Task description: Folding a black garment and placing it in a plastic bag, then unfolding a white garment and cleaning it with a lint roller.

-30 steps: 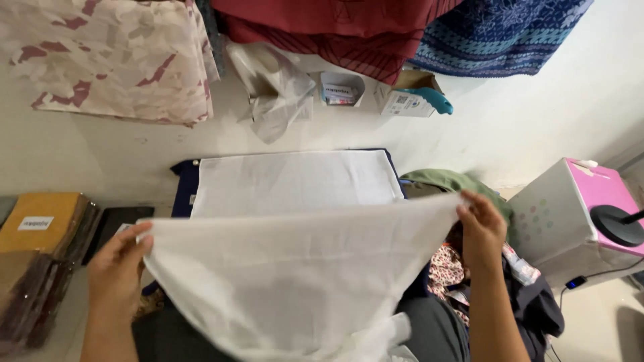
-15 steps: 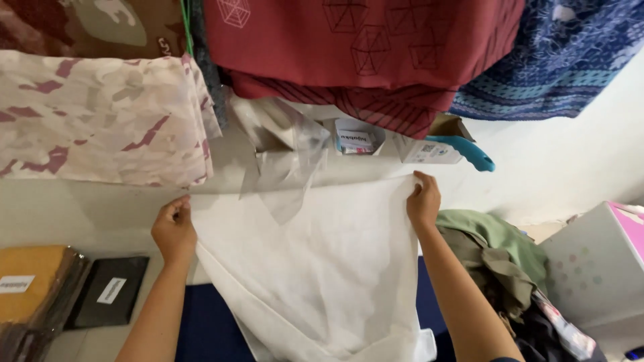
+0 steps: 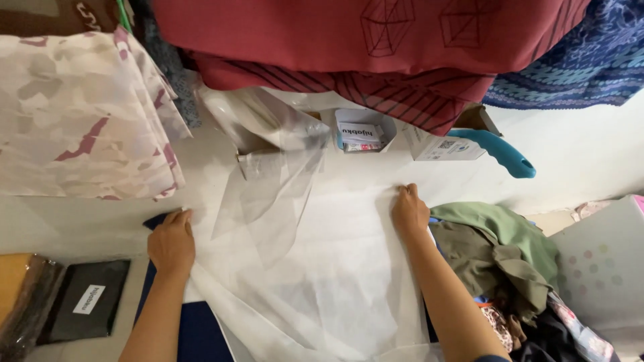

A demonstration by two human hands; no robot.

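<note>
White cloth [image 3: 315,281] is spread flat on the floor over a dark blue mat [image 3: 194,328], its far corners pressed down by the left hand [image 3: 172,243] and right hand [image 3: 409,211], fingers flat rather than pinching. The clear plastic bag [image 3: 275,181] (lying across the far edge) could be caught under the cloth, and the near end, bunched and unheld, may be creased.

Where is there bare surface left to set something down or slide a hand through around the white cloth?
Bare patches: the pale strip between the left hand, the patterned fabric and the black packet; and the white stretch right of the blue handle, above the green clothes. Crowded: the right hand side against the clothes, and the clear plastic bags above the white cloth.
</note>
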